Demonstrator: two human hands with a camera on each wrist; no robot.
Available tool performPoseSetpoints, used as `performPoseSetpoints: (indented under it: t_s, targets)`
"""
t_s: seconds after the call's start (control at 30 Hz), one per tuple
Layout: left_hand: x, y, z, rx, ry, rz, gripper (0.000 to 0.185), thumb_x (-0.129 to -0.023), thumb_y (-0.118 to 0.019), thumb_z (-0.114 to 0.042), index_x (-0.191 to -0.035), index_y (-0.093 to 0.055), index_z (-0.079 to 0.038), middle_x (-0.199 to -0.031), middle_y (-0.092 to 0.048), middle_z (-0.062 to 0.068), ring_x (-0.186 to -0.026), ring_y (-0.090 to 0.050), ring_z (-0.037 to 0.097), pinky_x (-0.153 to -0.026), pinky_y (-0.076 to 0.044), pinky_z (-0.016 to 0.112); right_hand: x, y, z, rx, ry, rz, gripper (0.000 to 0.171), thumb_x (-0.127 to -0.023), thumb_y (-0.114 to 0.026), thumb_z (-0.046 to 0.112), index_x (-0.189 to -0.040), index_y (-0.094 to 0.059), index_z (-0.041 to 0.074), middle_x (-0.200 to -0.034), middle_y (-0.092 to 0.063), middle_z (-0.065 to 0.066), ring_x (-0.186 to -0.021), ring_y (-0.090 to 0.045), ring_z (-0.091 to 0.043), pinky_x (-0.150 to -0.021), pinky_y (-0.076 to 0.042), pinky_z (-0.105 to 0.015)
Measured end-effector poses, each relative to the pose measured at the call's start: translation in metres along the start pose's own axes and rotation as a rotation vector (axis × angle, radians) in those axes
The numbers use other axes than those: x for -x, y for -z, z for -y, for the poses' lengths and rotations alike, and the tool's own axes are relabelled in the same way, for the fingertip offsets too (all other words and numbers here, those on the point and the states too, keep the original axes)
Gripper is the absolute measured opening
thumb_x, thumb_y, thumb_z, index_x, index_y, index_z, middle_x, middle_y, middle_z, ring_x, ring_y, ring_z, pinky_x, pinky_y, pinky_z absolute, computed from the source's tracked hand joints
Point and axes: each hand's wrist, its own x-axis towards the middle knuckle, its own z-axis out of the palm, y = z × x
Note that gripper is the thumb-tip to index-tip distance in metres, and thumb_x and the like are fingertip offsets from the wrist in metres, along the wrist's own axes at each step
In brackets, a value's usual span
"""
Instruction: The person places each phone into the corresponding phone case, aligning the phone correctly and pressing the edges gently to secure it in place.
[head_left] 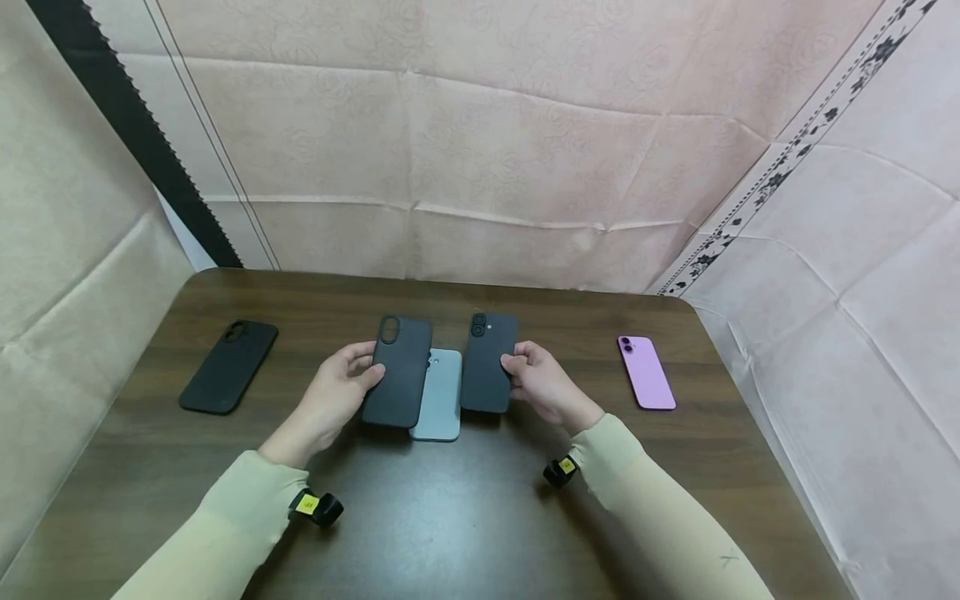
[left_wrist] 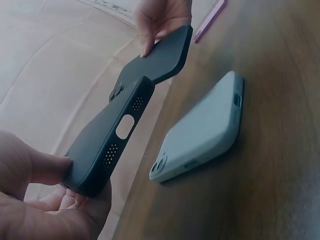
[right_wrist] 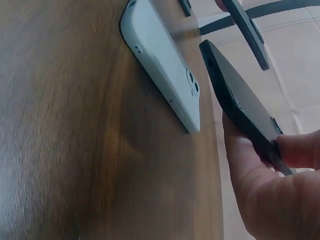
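My left hand (head_left: 339, 398) pinches a dark phone case (head_left: 401, 375) by its left edge, thumb on its back. Light shows through the port cutout in its bottom edge in the left wrist view. A dark phone (head_left: 487, 367) with two rear lenses is gripped along its right edge by my right hand (head_left: 549, 385). Both are raised above the table, backs toward the head camera. Between and below them lies a light blue phone (head_left: 441, 400), apparently in a case, its back up. The case partly covers it in the head view.
On the left of the brown table (head_left: 420, 533) lies another black phone case or cased phone (head_left: 229, 367). A purple phone (head_left: 648, 373) lies at the right, back up. Pale patterned cloth (head_left: 480, 150) hangs behind the table's far edge and along both sides.
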Motion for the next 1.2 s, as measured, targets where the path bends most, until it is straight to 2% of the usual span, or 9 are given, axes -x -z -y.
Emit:
performPoseSetpoints:
  t_s: [0.43, 0.7, 0.93, 1.07, 1.2]
  targets:
    - [-0.001, -0.019, -0.005, 0.071, 0.014, 0.013, 0.048, -0.100, -0.055, -0.017, -0.144, -0.037, -0.008, -0.131, -0.050, 0.014, -0.114, -0.053, 0.027, -0.101, -0.042, 0.045, -0.001, -0.014, -0.004, 0.019, 0.008, 0.043, 0.020, -0.104, -0.045, 0.014, -0.118, -0.042, 0.000, -0.109, -0.063, -0.017, -0.095, -0.066, -0.025, -0.082, -0.054, -0.042]
    - [-0.001, -0.028, -0.004, 0.068, 0.014, 0.026, 0.050, -0.100, -0.055, -0.018, -0.145, -0.036, -0.008, -0.134, -0.048, 0.013, -0.123, -0.045, 0.028, -0.107, -0.033, 0.050, 0.001, -0.023, -0.004, 0.030, 0.000, 0.076, 0.019, -0.104, -0.045, 0.016, -0.116, -0.043, 0.002, -0.096, -0.059, -0.011, -0.084, -0.063, -0.021, -0.079, -0.054, -0.039]
    - [-0.003, -0.034, -0.001, 0.104, 0.014, 0.012, 0.048, -0.100, -0.054, -0.013, -0.145, -0.036, -0.008, -0.130, -0.049, 0.014, -0.120, -0.048, 0.029, -0.106, -0.035, 0.049, 0.001, -0.032, -0.001, -0.008, -0.004, 0.097, 0.019, -0.105, -0.042, 0.016, -0.118, -0.043, 0.002, -0.100, -0.060, -0.012, -0.084, -0.062, -0.022, -0.079, -0.054, -0.039]
    - [-0.003, -0.035, -0.001, 0.095, 0.009, 0.006, 0.048, -0.101, -0.052, -0.013, -0.145, -0.035, -0.007, -0.131, -0.048, 0.015, -0.123, -0.045, 0.029, -0.107, -0.033, 0.051, 0.000, -0.037, 0.000, -0.041, -0.002, 0.117, 0.018, -0.105, -0.041, 0.016, -0.117, -0.043, 0.003, -0.101, -0.058, -0.013, -0.084, -0.062, -0.022, -0.078, -0.054, -0.038]
    - [-0.002, -0.037, -0.002, 0.077, 0.006, -0.004, 0.047, -0.101, -0.052, -0.014, -0.144, -0.035, -0.006, -0.134, -0.048, 0.020, -0.124, -0.047, 0.032, -0.105, -0.035, 0.051, -0.001, -0.042, -0.001, -0.057, 0.010, 0.138, 0.016, -0.105, -0.041, 0.016, -0.115, -0.042, 0.004, -0.100, -0.057, -0.013, -0.082, -0.061, -0.022, -0.075, -0.054, -0.037]
